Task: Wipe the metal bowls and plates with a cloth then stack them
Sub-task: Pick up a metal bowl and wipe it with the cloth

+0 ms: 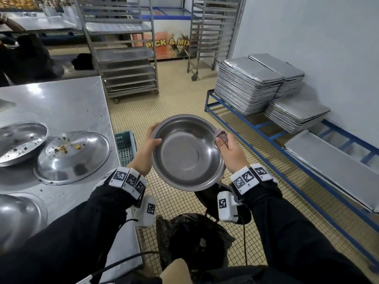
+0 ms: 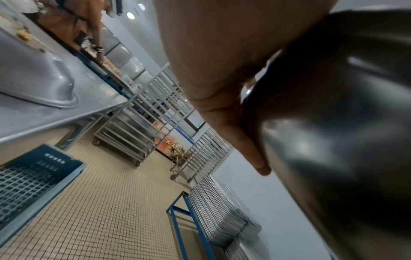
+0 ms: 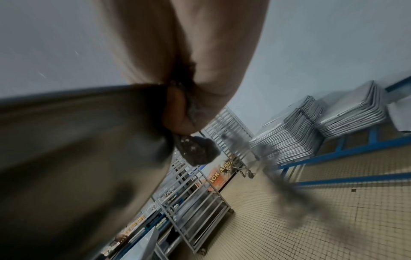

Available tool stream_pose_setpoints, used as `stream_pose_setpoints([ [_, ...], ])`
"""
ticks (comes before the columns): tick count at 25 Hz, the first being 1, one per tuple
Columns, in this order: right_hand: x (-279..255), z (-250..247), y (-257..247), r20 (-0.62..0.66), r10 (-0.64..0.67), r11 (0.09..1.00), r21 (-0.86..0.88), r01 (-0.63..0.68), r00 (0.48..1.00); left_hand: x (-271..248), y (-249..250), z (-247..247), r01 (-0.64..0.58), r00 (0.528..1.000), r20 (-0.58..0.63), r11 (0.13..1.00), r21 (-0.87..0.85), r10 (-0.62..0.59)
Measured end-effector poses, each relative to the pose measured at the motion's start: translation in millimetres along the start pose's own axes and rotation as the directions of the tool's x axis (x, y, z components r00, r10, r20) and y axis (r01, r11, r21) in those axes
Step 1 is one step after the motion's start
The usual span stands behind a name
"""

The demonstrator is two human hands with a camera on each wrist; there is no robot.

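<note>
Round steel bowl (image 1: 187, 152) held between both hands | left hand (image 1: 145, 154) grips its left rim | right hand (image 1: 230, 152) clutches crumpled grey cloth (image 1: 220, 138) against right rim

Stacked baking trays (image 1: 249, 84) are seen at upper right on a blue frame (image 1: 254, 128); wheeled racks (image 1: 123, 48) are seen at top centre, a green crate (image 1: 125, 147) at centre left.

Commercial kitchen: steel worktable (image 1: 61, 103), wheeled tray racks (image 1: 123, 58), stacked baking trays (image 1: 246, 85) on tiled floor (image 1: 174, 103).
</note>
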State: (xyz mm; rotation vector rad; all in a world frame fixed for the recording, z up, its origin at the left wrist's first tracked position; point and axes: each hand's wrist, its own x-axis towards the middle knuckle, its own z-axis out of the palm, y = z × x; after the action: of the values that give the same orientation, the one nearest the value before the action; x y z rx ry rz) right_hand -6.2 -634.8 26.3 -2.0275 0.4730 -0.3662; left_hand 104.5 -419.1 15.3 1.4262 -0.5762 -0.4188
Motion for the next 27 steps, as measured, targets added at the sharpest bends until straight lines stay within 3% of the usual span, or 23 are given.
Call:
stream_pose_setpoints([
  [4,-1.8,13.4,12.1,-0.151,0.027,0.996,0.086,-0.014,0.988,4.7,1.0,14.1,-0.023,0.984,-0.169,0.991,0.134,0.046],
  [6,-2.1,20.9,12.4,-0.183,-0.02,0.998,0.05,0.03,0.983,8.2,3.5,20.5,0.051,0.952,-0.306,0.996,0.073,-0.026],
  [8,-4.8,26.7,13.7,-0.209,-0.165,0.986,-0.057,0.156,0.964,16.2,6.8,22.4,0.147,0.911,-0.381,0.987,-0.059,-0.158],
  [10,-9.9,31.0,22.7,-0.155,-0.356,0.921,-0.227,0.318,0.922,24.4,10.7,22.2,0.226,0.877,-0.393,0.959,-0.173,-0.277],
  [12,-14.2,31.5,35.4,-0.081,-0.491,0.822,-0.373,0.431,0.867,28.5,14.8,25.3,0.295,0.862,-0.378,0.941,-0.165,-0.336],
  [15,-13.3,20.4,40.1,-0.09,-0.548,0.756,-0.479,0.447,0.831,24.4,22.9,36.2,0.387,0.841,-0.338,0.906,-0.173,-0.423],
  [18,-8.0,11.8,36.1,-0.043,-0.559,0.764,-0.413,0.495,0.828,22.6,22.0,36.6,0.429,0.815,-0.336,0.881,-0.199,-0.473],
  [20,-4.5,8.6,31.2,-0.039,-0.465,0.838,-0.34,0.426,0.884,20.8,16.3,31.9,0.399,0.873,-0.326,0.915,0.056,-0.361],
  [22,1.0,2.5,26.5,-0.06,-0.331,0.916,-0.26,0.306,0.942,14.7,11.2,26.5,0.24,0.962,-0.199,0.922,0.304,-0.185],
  [23,3.8,-1.7,25.9,-0.059,-0.282,0.94,-0.216,0.264,0.957,11.8,9.8,22.7,0.159,0.984,-0.136,0.914,0.373,-0.115],
  [27,12.7,-13.2,30.8,-0.049,-0.17,0.978,-0.129,0.163,0.984,5.6,11.0,16.3,0.079,0.997,-0.039,0.874,0.48,-0.069],
])
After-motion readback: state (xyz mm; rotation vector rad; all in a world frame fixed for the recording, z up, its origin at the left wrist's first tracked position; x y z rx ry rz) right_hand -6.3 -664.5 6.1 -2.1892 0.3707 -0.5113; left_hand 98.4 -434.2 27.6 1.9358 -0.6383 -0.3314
